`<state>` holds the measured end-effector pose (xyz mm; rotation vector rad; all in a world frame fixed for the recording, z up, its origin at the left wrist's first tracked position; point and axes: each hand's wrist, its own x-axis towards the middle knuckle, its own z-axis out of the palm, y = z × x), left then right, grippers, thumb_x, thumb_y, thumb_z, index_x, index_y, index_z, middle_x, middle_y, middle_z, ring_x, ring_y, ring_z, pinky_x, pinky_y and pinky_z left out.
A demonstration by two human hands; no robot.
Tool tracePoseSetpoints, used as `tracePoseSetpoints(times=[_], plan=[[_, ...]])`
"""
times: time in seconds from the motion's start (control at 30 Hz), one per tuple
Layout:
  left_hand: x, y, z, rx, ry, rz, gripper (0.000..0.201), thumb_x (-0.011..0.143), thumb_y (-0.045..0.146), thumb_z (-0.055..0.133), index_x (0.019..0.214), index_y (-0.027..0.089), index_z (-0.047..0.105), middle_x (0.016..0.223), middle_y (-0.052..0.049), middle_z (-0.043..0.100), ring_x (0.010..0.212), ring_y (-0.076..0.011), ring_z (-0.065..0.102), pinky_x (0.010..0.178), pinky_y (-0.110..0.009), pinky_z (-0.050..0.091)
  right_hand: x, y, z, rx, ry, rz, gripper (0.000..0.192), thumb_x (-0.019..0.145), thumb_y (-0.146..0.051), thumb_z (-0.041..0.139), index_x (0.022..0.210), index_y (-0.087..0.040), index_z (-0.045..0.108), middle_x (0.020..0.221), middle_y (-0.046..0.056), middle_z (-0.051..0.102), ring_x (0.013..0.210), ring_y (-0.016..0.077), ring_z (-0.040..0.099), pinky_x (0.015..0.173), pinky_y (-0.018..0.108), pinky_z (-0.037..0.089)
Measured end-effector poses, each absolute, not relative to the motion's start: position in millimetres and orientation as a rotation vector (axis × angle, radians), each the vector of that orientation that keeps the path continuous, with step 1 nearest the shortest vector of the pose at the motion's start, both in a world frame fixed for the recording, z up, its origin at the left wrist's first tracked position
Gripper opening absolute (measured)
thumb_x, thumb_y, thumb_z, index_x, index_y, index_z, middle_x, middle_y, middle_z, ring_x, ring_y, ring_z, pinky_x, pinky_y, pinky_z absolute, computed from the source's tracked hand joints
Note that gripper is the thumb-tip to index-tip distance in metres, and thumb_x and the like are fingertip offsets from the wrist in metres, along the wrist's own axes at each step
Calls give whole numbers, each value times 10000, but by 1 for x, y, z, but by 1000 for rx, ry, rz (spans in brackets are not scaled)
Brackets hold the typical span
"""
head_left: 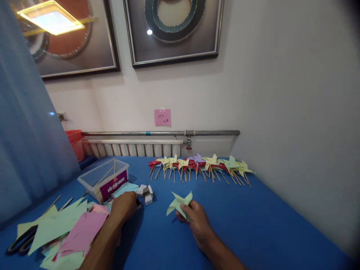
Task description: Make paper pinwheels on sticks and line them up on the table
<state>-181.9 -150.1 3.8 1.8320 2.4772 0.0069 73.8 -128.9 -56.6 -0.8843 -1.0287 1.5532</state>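
Note:
My right hand pinches a folded pale green paper pinwheel head just above the blue table. My left hand reaches palm down to the small white boxes beside the paper pile; its fingertips are hidden, so I cannot see whether it holds anything. Sheets of green and pink paper lie left of that hand. A clear plastic tub with wooden sticks stands just behind it.
A row of several finished paper pinwheels on sticks lies along the table's back edge, under a metal pipe. Black scissors rest at the near left. A red basket and a blue curtain stand at left.

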Motion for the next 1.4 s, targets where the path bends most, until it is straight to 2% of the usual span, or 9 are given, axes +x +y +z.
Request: tracePoseSetpoints(times=[0.1, 0.27, 0.5, 0.77, 0.9, 1.03, 1.17, 1.4], plan=[[-182, -151, 5, 1834, 2490, 3, 316, 883, 249, 488, 1023, 152, 755, 1123, -224, 773, 1036, -388, 731, 739, -381, 483, 73, -127, -60, -877, -977, 1588, 326, 684, -417, 835, 891, -181, 746, 855, 50, 783, 705, 193, 699, 706, 314, 560], [-186, -151, 7, 1829, 2427, 26, 247, 856, 253, 526, 946, 192, 748, 1054, -172, 790, 997, -339, 739, 724, -344, 478, 74, -127, -59, -899, -943, 1587, 362, 651, -404, 856, 902, -165, 750, 854, 48, 781, 681, 179, 680, 687, 305, 548], [-192, -146, -3, 1787, 2506, 22, 272, 873, 261, 522, 1015, 205, 748, 1142, -175, 780, 1081, -366, 724, 757, -366, 491, 75, -131, -53, -873, -965, 1589, 288, 681, -377, 836, 866, -177, 742, 871, 46, 778, 692, 171, 668, 695, 297, 533], [-192, -146, -3, 1848, 2475, -17, 335, 908, 182, 444, 1071, 161, 736, 1130, -211, 771, 1054, -376, 733, 786, -399, 502, 74, -132, -54, -881, -963, 1580, 241, 693, -368, 822, 838, -191, 746, 848, 38, 776, 712, 186, 677, 712, 309, 532], [-192, -150, 3, 1844, 2463, 2, 322, 934, 211, 432, 1030, 172, 738, 1105, -197, 779, 1036, -360, 734, 777, -384, 494, 75, -135, -49, -865, -946, 1591, 277, 693, -347, 823, 916, -190, 772, 900, 52, 791, 758, 199, 694, 708, 302, 534], [-192, -154, 10, 1842, 2428, -9, 295, 937, 226, 450, 969, 181, 739, 1062, -181, 785, 1024, -345, 735, 754, -359, 466, 75, -136, -46, -869, -921, 1602, 313, 674, -333, 829, 942, -183, 774, 964, 62, 798, 775, 197, 697, 722, 303, 543], [-191, -155, 13, 1857, 2445, 65, 314, 971, 217, 408, 955, 166, 717, 1041, -189, 781, 1003, -332, 728, 725, -346, 422, 75, -135, -47, -890, -923, 1599, 281, 680, -337, 819, 902, -175, 760, 941, 62, 793, 739, 183, 681, 708, 294, 533], [-188, -156, 16, 1825, 2482, 285, 234, 956, 228, 436, 816, 205, 623, 876, -105, 756, 800, -234, 686, 619, -293, 302, 76, -133, -51, -869, -937, 1597, 271, 691, -352, 819, 894, -183, 757, 862, 46, 778, 732, 193, 684, 727, 311, 542]])
